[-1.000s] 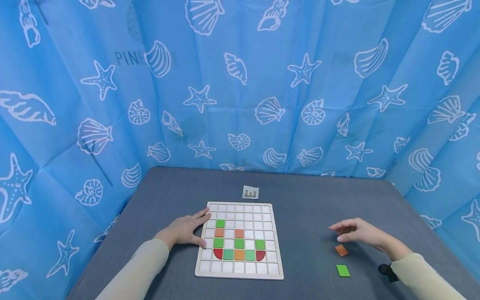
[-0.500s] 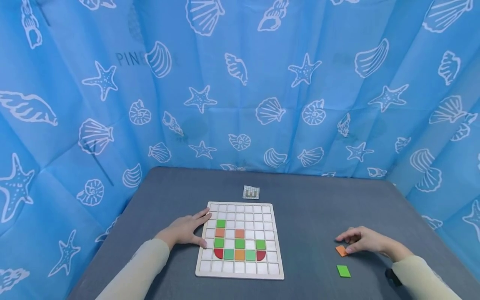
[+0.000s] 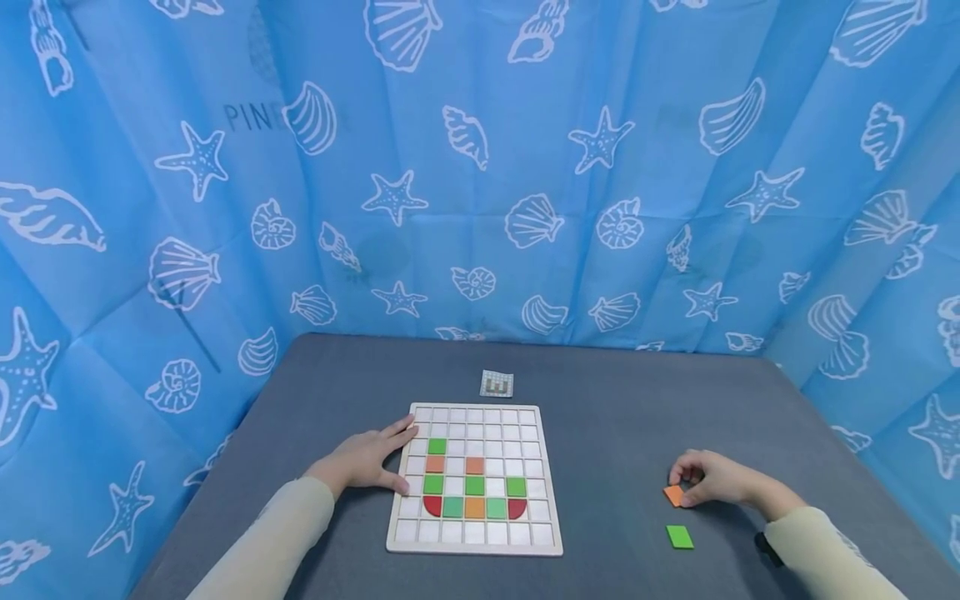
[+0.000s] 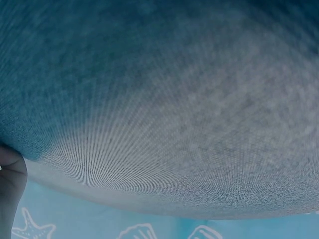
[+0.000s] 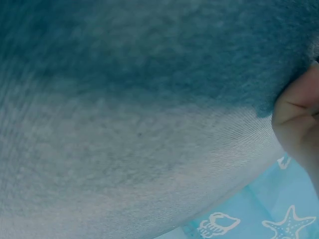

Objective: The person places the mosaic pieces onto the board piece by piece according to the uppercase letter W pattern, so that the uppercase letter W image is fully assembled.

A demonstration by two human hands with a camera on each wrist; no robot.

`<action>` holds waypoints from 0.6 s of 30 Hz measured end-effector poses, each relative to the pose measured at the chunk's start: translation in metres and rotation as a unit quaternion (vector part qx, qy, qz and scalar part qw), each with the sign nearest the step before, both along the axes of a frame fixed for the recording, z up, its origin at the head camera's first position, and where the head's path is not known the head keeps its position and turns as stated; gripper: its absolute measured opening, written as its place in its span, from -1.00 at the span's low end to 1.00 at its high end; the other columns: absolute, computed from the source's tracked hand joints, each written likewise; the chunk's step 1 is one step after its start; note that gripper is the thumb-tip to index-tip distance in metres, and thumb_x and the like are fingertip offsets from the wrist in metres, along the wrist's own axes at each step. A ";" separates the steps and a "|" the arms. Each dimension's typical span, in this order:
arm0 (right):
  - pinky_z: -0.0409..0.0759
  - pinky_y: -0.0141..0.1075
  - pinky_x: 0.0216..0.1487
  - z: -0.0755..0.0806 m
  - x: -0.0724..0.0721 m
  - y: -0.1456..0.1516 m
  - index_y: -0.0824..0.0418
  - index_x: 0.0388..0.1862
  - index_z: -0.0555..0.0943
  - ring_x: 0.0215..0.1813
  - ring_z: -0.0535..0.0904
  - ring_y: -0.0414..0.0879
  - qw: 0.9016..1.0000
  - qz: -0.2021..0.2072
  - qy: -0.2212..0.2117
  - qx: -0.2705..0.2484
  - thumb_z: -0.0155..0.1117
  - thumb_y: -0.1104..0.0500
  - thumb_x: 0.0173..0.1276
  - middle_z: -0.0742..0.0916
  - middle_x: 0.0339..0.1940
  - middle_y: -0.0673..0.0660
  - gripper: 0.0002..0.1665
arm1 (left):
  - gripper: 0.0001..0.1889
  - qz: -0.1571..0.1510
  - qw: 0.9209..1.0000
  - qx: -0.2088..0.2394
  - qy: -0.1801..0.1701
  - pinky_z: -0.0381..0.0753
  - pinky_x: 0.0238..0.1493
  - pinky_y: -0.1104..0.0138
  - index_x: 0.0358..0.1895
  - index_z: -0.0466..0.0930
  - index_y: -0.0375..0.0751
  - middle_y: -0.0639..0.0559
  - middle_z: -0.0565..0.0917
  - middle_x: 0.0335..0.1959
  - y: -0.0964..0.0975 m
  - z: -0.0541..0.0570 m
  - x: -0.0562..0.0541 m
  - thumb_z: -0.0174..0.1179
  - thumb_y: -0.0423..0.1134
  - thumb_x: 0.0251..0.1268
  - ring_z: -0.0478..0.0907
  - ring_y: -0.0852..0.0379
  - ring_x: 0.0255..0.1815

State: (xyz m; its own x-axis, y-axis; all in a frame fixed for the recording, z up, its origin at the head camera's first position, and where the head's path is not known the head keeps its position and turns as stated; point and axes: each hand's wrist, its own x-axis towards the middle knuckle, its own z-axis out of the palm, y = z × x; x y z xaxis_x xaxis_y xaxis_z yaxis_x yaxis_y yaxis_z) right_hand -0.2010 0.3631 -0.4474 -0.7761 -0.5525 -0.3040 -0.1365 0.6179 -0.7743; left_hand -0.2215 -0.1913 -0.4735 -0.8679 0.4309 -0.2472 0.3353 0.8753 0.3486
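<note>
A white gridded board (image 3: 474, 537) lies on the grey table, with green, orange, teal and red tiles set in some of its cells. My left hand (image 3: 363, 460) rests against the board's left edge, its thumb and fingers spread apart. Off to the right, my right hand (image 3: 716, 479) pinches a loose orange tile (image 3: 672, 496) at its edge between thumb and curled fingers. Just nearer than that tile lies a loose green tile (image 3: 679, 537). Both wrist views mostly show table cloth; only part of the left hand (image 4: 11, 184) and right hand (image 5: 301, 117) appears there.
A small card (image 3: 497, 384) with a printed grid pattern lies beyond the board. Blue curtain (image 3: 480, 167) with white shell and starfish drawings hangs around the back and sides of the table (image 3: 600, 433).
My right hand has come down and toward me onto the orange tile, and its fingers have closed in on it. My left hand stays at the board's edge.
</note>
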 end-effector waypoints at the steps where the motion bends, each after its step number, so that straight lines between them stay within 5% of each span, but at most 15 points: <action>1: 0.30 -0.30 -0.35 0.000 0.000 0.000 0.44 -0.26 0.52 -0.33 0.30 -0.09 1.000 -0.002 -0.002 0.000 0.38 0.38 0.18 0.48 -0.31 0.11 -0.77 | 0.08 0.000 1.000 -0.001 0.000 0.31 0.23 -0.11 0.54 0.11 0.00 0.07 0.04 0.57 0.000 0.000 0.000 0.33 0.37 -0.06 0.22 -0.24 0.41; 8: 0.29 -0.31 -0.42 0.001 -0.001 -0.002 0.44 -0.35 0.45 -0.45 0.33 -0.15 0.999 -0.027 -0.032 -0.009 0.33 0.41 0.21 0.47 -0.48 0.05 -0.79 | 0.08 -0.001 1.000 -0.006 0.003 0.31 0.22 -0.10 0.54 0.11 0.01 0.09 0.04 0.57 0.002 -0.002 -0.002 0.33 0.38 -0.06 0.23 -0.23 0.40; 18: 0.31 -0.32 -0.43 0.003 0.002 -0.007 0.40 -0.38 0.49 -0.47 0.33 -0.18 0.996 -0.082 -0.032 -0.003 0.21 0.28 0.39 0.52 -0.45 0.02 -0.81 | 0.09 0.000 1.000 0.002 0.006 0.32 0.21 -0.12 0.54 0.11 0.00 0.06 0.06 0.56 -0.002 -0.006 -0.001 0.34 0.38 -0.08 0.24 -0.25 0.39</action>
